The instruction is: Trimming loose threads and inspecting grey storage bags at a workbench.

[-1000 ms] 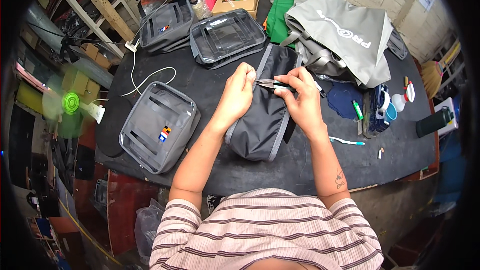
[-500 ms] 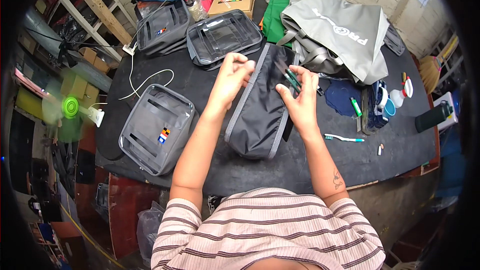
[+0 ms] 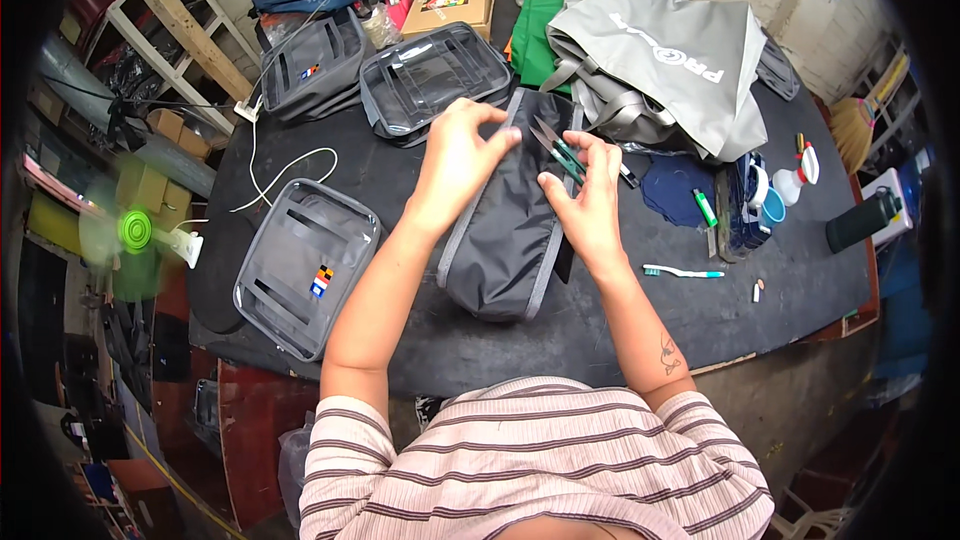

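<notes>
Pouch (image 3: 500,250) lies lengthwise before me on the table (image 3: 800,310). My left hand (image 3: 455,155) bends over its left edge, thumb and forefinger slightly spread; whether they touch it, I cannot tell. My right hand (image 3: 590,200), thumb inward, grips the snips (image 3: 566,158), blades parted, pointing away over the pouch.

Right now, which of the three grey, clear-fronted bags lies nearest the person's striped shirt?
The front-left bag, lying alone beside the left forearm; the back-left bag and back-middle bag sit close together, farther off.
</notes>
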{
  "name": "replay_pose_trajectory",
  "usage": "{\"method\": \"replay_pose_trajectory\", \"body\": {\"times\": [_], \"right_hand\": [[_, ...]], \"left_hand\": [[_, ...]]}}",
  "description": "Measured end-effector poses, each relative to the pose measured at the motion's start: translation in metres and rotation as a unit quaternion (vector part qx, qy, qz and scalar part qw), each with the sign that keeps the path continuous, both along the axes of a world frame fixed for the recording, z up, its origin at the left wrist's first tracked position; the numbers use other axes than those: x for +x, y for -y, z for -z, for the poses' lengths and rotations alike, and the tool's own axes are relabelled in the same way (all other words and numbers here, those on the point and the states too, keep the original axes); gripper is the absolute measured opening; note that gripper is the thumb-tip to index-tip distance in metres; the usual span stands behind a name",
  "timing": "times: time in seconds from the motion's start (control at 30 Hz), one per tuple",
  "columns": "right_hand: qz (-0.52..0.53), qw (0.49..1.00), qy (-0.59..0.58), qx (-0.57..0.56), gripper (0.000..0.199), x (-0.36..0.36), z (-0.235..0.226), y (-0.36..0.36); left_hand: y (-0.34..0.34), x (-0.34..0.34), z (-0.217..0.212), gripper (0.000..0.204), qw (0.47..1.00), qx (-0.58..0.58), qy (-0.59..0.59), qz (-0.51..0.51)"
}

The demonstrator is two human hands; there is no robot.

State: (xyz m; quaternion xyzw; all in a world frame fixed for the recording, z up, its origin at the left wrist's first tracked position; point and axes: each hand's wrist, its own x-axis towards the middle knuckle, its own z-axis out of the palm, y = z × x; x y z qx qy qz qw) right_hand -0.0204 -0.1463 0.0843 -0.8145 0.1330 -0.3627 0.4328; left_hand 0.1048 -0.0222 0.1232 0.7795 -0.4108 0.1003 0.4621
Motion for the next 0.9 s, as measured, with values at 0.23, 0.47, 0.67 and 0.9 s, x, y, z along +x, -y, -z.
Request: {"method": "replay_pose_trajectory", "body": {"times": [0.23,0.47,0.67,0.9], "right_hand": [[0.02,0.993,0.033,-0.113,0.031,0.019,-0.02,0.021],[-0.036,0.997,-0.007,-0.07,0.025,0.029,-0.018,0.024],[-0.093,0.99,-0.002,-0.105,0.026,0.016,-0.025,0.024],[-0.117,0.99,-0.007,-0.082,0.026,0.015,-0.024,0.02]], "left_hand": [[0.01,-0.012,0.01,0.007,0.995,0.0,0.082,-0.062],[0.006,0.011,0.049,0.018,0.937,-0.196,-0.289,0.012],[-0.001,-0.002,0.036,0.021,0.924,-0.216,-0.312,0.045],[0.001,-0.013,0.027,0.022,0.944,-0.208,-0.256,0.029]]}}
